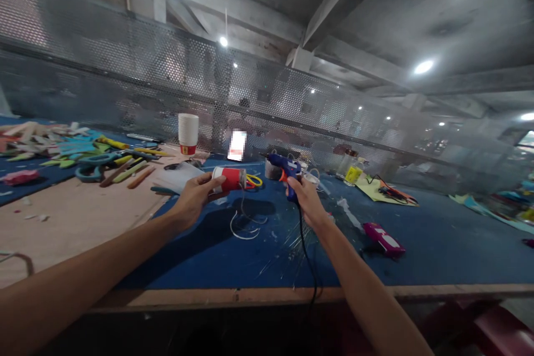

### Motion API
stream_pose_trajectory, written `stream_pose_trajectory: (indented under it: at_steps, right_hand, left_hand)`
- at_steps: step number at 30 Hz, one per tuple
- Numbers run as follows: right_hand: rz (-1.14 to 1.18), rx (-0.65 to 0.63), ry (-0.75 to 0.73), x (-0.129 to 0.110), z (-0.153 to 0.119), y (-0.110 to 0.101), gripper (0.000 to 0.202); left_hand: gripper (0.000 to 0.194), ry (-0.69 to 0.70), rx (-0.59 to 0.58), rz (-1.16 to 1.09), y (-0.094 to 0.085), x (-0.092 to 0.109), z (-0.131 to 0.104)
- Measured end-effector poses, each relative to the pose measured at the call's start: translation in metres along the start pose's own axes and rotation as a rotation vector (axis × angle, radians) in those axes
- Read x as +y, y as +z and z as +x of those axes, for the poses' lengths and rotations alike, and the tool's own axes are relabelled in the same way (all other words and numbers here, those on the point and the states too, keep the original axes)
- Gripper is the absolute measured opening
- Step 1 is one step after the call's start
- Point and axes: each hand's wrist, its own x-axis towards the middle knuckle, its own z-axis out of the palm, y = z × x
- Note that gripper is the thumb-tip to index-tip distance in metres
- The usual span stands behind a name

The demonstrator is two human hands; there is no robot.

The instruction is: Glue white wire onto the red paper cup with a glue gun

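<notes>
My left hand (200, 193) is closed around a red and white paper cup (231, 179), which lies on its side in the air above the blue table. A thin string seems to hang from the cup's right end. In my right hand (306, 196) is a blue glue gun (287, 169) with an orange trigger, its nozzle pointing left past the cup. The gun's black cord (303, 250) drops over the table's front edge. Cup and gun are apart. Behind the cup's right end shows a yellow ring-shaped thing (254, 180).
A stack of paper cups (188, 132) stands at the back left, beside a lit phone (237, 146). Scissors (94, 167), sticks and coloured scraps crowd the left. A magenta device (384, 239) and a yellow-labelled bottle (354, 173) are on the right. Perforated metal panels (175, 67) rise behind.
</notes>
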Motion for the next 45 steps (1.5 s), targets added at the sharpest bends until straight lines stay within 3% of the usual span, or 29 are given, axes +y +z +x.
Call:
stream_pose_trajectory:
  at_steps: [5, 12, 17, 21, 28, 45]
  right_hand:
    - [0.052, -0.1, -0.043, -0.009, -0.013, 0.016, 0.034]
    - [-0.271, -0.015, -0.095, -0.006, -0.024, 0.026, 0.034]
    - [-0.322, -0.038, -0.225, 0.002, -0.026, 0.032, 0.032]
    - [-0.327, -0.117, -0.238, 0.003, -0.028, 0.032, 0.033]
    - [-0.45, -0.151, -0.278, 0.004, -0.029, 0.03, 0.039]
    - [-0.612, -0.143, -0.307, 0.004, -0.028, 0.027, 0.041]
  left_hand:
    - [0.028, -0.008, -0.016, 0.039, 0.002, 0.001, -0.002]
    - [0.031, 0.013, -0.048, 0.068, 0.002, 0.0, -0.001]
    - [0.035, 0.007, -0.064, 0.065, 0.004, 0.0, -0.001]
    - [0.034, 0.018, -0.067, 0.085, 0.005, 0.0, -0.003]
    - [0.036, 0.031, -0.076, 0.126, 0.006, 0.001, -0.004]
    - [0.028, 0.035, -0.082, 0.167, 0.006, 0.001, -0.006]
